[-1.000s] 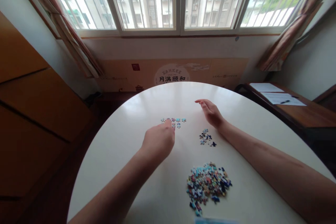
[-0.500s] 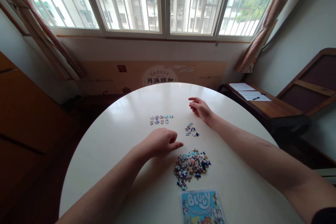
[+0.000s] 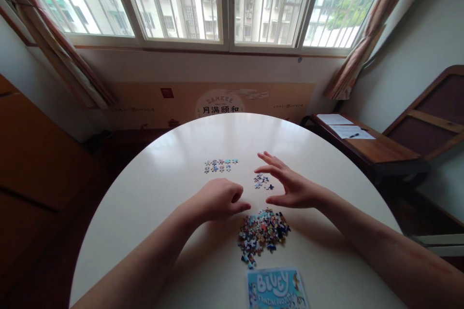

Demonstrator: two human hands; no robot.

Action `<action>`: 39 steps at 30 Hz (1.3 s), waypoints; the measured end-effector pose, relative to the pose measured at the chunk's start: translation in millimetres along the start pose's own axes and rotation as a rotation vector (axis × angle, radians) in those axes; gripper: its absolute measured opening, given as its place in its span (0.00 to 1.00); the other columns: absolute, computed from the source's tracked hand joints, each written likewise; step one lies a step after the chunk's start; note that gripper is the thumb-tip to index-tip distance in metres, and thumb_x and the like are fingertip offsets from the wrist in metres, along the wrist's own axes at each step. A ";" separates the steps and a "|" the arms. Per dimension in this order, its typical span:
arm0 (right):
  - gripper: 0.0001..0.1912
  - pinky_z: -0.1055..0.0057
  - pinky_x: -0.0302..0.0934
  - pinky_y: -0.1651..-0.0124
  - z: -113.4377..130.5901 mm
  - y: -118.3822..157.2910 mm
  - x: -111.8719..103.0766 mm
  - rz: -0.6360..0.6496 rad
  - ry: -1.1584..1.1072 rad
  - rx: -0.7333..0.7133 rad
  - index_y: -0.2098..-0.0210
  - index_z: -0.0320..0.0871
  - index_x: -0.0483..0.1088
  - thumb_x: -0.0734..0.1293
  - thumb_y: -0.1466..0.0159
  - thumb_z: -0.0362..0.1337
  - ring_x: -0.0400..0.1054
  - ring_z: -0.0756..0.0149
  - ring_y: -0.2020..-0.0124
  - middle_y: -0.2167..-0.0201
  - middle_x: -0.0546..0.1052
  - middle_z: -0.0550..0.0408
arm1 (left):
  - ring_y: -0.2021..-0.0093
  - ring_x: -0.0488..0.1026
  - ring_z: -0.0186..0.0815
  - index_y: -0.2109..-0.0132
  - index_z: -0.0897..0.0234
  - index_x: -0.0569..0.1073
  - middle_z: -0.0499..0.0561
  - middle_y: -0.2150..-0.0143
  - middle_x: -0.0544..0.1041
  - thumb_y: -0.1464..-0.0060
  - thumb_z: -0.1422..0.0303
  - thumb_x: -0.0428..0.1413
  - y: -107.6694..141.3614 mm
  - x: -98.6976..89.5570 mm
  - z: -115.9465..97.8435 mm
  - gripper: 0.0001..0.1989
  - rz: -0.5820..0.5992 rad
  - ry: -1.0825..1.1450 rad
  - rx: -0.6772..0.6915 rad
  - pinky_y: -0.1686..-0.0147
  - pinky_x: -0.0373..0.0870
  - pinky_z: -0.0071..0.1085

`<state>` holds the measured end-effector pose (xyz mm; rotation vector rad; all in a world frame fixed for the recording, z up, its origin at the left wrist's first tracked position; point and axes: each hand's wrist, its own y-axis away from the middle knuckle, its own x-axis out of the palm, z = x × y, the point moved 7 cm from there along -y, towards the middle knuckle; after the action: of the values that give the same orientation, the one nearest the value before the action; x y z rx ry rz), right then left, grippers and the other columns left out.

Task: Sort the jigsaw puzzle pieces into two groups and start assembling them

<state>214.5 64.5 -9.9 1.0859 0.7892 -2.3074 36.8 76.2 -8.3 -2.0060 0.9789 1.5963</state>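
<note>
Two short rows of puzzle pieces [image 3: 214, 168] lie on the white round table [image 3: 145, 188]. My left hand [image 3: 223, 198] is just below them, fingers curled in and thumb pointing right; whether anything is inside the curl is hidden. A small cluster of pieces [image 3: 260, 181] sits to the right of the rows. Over its right side is my right hand [image 3: 286, 183], fingers spread and thumb apart, holding nothing. Nearer to me, a large heap of mixed pieces [image 3: 263, 232] lies below both hands.
A blue Bluey picture card or box [image 3: 276, 289] lies at the near edge of view. Beyond the table at the right stands a wooden chair or bench [image 3: 395, 147] with papers [image 3: 351, 132] and a pen on it. A window and curtains are behind.
My right hand has come nearer and its fingers have spread, now by the small cluster. My left hand has barely moved. The view has shifted slightly.
</note>
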 end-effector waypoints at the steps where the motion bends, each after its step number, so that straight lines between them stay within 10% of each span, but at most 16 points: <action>1: 0.37 0.40 0.35 0.27 4.4 0.1 1.6 0.037 0.042 -0.027 0.34 0.55 0.59 0.74 0.39 0.42 0.31 0.46 0.24 0.24 0.43 0.50 | 0.75 0.63 0.32 0.71 0.62 0.71 0.48 0.75 0.71 0.39 0.53 0.56 0.0 0.0 -0.2 0.19 0.003 -0.002 -0.002 0.69 0.60 0.32; 8: 0.37 0.35 0.36 0.28 -0.3 0.6 5.2 0.091 0.096 -0.003 0.34 0.56 0.59 0.75 0.39 0.40 0.33 0.44 0.24 0.24 0.45 0.50 | 0.74 0.63 0.33 0.72 0.62 0.72 0.48 0.75 0.72 0.40 0.54 0.57 0.1 -2.2 -2.7 0.18 0.026 -0.011 -0.033 0.70 0.59 0.32; 16: 0.27 0.29 0.40 0.30 -1.1 -8.1 13.6 -0.144 0.241 0.093 0.41 0.53 0.65 0.74 0.37 0.43 0.41 0.40 0.25 0.27 0.56 0.45 | 0.72 0.68 0.35 0.67 0.62 0.75 0.50 0.72 0.75 0.38 0.60 0.56 -4.4 2.6 3.7 0.12 -0.040 -0.044 -0.017 0.68 0.63 0.32; 25: 0.11 0.38 0.57 0.34 -10.0 1.7 -27.2 -0.487 0.187 0.109 0.50 0.48 0.70 0.66 0.32 0.36 0.54 0.47 0.29 0.36 0.69 0.46 | 0.68 0.75 0.34 0.51 0.49 0.82 0.48 0.64 0.82 0.39 0.72 0.55 -3.9 1.4 -17.9 0.15 -0.137 0.061 0.169 0.67 0.67 0.30; 39: 0.10 0.45 0.64 0.38 7.5 2.3 -30.9 -0.576 0.113 -0.069 0.58 0.48 0.75 0.65 0.34 0.29 0.62 0.51 0.34 0.42 0.74 0.47 | 0.57 0.80 0.42 0.59 0.55 0.83 0.50 0.59 0.84 0.37 0.68 0.55 -9.9 -9.7 29.0 0.11 -0.308 -0.110 -0.315 0.58 0.73 0.36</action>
<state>229.7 63.0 18.0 1.0664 1.3618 -2.6636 23.3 105.4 -8.1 -2.1155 0.3709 1.7432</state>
